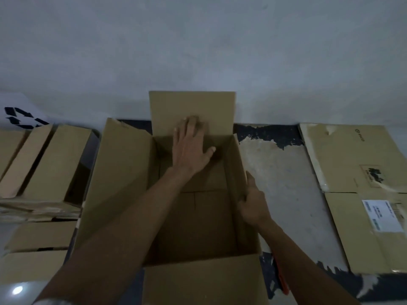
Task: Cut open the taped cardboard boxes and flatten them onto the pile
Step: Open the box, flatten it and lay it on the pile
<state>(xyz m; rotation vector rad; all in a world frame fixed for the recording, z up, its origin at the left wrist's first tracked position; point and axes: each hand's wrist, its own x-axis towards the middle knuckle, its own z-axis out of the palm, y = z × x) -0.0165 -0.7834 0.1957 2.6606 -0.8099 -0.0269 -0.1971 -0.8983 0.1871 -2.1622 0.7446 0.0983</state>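
An open brown cardboard box (198,227) stands on the floor in front of me, its flaps spread outward and its inside empty. My left hand (190,144) reaches across the opening and presses flat, fingers straight, against the far flap (191,106), which stands upright by the wall. My right hand (253,201) grips the top edge of the box's right wall, thumb outside, fingers hidden inside. An orange-handled cutter (282,280) lies on the floor under my right forearm.
Flattened cardboard (363,183) with a white label lies on the floor at the right. At the left are more boxes (44,161) on a stack of flat cardboard, and another box (37,249) nearer me. A grey wall (198,51) rises just behind the box.
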